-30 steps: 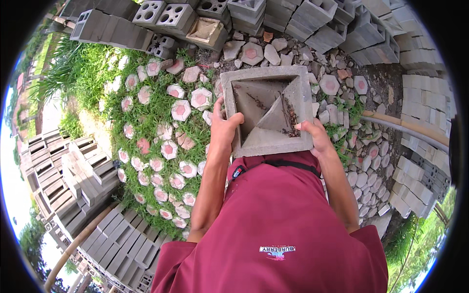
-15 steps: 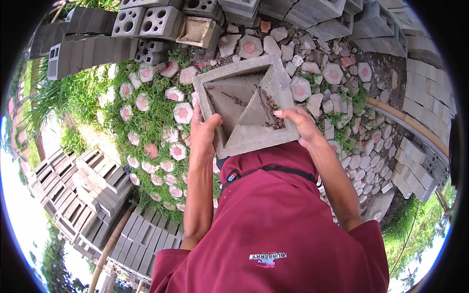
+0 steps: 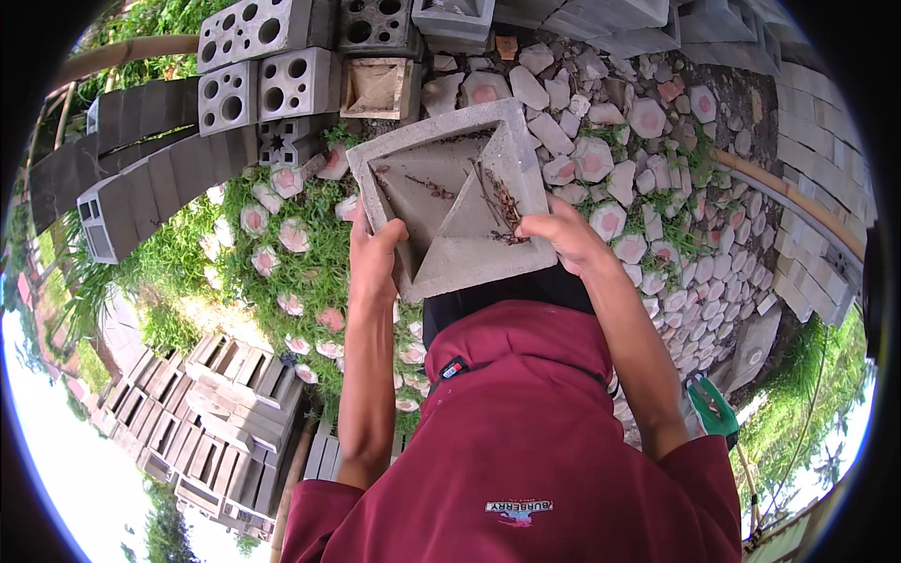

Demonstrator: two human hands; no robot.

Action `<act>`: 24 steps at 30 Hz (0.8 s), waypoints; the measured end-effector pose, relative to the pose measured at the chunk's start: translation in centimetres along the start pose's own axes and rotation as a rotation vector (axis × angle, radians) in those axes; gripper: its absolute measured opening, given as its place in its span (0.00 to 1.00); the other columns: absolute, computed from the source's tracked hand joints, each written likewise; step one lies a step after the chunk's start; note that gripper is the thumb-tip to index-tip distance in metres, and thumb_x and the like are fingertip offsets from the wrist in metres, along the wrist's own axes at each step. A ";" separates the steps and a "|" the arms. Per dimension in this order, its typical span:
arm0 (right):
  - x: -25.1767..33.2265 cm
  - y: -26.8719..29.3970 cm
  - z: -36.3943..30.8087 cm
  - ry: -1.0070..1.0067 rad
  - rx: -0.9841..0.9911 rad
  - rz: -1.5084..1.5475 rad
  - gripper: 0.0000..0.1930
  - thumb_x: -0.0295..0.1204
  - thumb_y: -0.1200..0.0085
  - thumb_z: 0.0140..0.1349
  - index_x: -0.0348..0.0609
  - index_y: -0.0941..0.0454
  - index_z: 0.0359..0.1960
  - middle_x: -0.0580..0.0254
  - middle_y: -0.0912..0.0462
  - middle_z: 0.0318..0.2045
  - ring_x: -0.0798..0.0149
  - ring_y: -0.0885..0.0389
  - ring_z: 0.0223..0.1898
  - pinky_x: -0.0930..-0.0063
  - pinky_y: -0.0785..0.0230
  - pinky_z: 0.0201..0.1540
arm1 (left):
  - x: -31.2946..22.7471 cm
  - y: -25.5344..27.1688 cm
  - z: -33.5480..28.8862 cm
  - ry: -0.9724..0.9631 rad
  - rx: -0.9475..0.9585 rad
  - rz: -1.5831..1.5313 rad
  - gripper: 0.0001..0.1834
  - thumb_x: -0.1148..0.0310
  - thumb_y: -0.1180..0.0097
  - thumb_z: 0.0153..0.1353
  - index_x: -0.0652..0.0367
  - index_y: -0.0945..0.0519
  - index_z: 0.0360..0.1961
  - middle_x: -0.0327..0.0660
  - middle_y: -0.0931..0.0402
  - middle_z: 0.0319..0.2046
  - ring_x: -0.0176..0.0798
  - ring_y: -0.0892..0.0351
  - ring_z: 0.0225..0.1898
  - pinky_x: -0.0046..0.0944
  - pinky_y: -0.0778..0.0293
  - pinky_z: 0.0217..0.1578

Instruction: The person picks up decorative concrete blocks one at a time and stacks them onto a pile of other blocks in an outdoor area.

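Between both hands I carry a square grey concrete block [image 3: 441,258] with a hollow face of slanting facets. Its open side faces up toward me, and it is tilted a little, the right end higher in the picture. Dry leaves and twigs [image 3: 504,202] lie in the right part of the hollow. My left hand [image 3: 375,249] grips the left rim, thumb over the edge and fingers underneath. On the right rim my right hand [image 3: 568,235] holds on the same way, its thumb beside the dry leaves. The fingers below the block are mostly hidden.
Hollow concrete blocks [image 3: 272,84] are stacked at the far left, beside a similar faceted block [image 3: 375,89]. Hexagonal pavers with red centres [image 3: 591,159] and rubble cover the ground, with grass [image 3: 319,263] between. More blocks [image 3: 817,169] line the right, near a bamboo pole [image 3: 788,202]. Something green [image 3: 710,408] stands lower right.
The block has shifted slightly left and up in the picture, still in both hands. The surroundings have turned in view, and the green thing at lower right has come into sight.
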State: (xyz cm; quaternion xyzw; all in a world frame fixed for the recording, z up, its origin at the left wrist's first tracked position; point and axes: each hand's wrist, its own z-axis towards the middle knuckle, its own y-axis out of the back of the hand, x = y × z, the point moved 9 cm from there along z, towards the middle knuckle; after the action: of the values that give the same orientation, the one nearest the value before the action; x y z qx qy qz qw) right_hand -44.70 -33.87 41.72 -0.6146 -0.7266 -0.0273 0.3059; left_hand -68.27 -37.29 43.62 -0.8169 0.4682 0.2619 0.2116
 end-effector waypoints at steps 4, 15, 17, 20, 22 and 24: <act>2.4 -0.8 2.4 0.009 -0.010 0.006 0.23 0.27 0.44 0.51 0.31 0.27 0.50 0.58 0.21 0.42 0.66 0.24 0.44 0.73 0.34 0.50 | -2.0 -0.3 3.2 -0.065 0.031 0.058 0.31 0.80 0.55 0.51 0.63 0.34 0.60 0.38 0.26 0.37 0.30 0.29 0.34 0.30 0.31 0.37; 10.7 5.5 14.9 0.001 -0.016 -0.105 0.20 0.24 0.47 0.51 0.31 0.27 0.47 0.59 0.22 0.39 0.68 0.24 0.41 0.73 0.31 0.47 | -5.1 -6.2 19.4 -0.020 0.144 0.108 0.31 0.81 0.53 0.49 0.62 0.33 0.59 0.40 0.25 0.39 0.34 0.28 0.39 0.34 0.30 0.41; 12.2 7.0 18.1 0.096 -0.026 -0.094 0.26 0.23 0.48 0.51 0.32 0.32 0.55 0.59 0.24 0.44 0.69 0.26 0.43 0.74 0.33 0.48 | -4.9 -7.5 23.2 -0.050 0.141 0.077 0.35 0.83 0.54 0.48 0.61 0.36 0.62 0.43 0.26 0.46 0.36 0.26 0.43 0.35 0.29 0.45; 13.7 10.4 24.1 0.070 -0.001 -0.159 0.28 0.22 0.49 0.52 0.33 0.34 0.58 0.61 0.25 0.45 0.70 0.27 0.43 0.74 0.33 0.46 | -5.0 -9.6 28.9 0.034 0.133 0.132 0.39 0.84 0.56 0.46 0.61 0.40 0.66 0.44 0.27 0.50 0.37 0.26 0.46 0.35 0.30 0.48; 14.3 12.4 27.5 0.098 -0.004 -0.188 0.26 0.24 0.49 0.52 0.33 0.34 0.56 0.61 0.25 0.43 0.69 0.27 0.41 0.73 0.33 0.45 | -4.6 -10.5 32.7 0.034 0.112 0.166 0.43 0.85 0.57 0.44 0.61 0.44 0.68 0.44 0.30 0.54 0.38 0.29 0.53 0.35 0.35 0.54; 15.4 13.9 30.5 0.116 -0.016 -0.195 0.24 0.25 0.49 0.53 0.33 0.33 0.54 0.60 0.24 0.41 0.69 0.27 0.38 0.72 0.32 0.44 | -6.9 -12.9 35.7 -0.145 0.232 0.168 0.47 0.86 0.58 0.42 0.61 0.48 0.70 0.44 0.35 0.59 0.39 0.36 0.60 0.34 0.43 0.60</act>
State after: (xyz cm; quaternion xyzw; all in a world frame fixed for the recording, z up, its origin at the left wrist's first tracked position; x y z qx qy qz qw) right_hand -45.43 -4.36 19.67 -0.5409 -0.7636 -0.0983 0.3386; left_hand -68.05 -5.57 21.59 -0.7240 0.5454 0.2810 0.3151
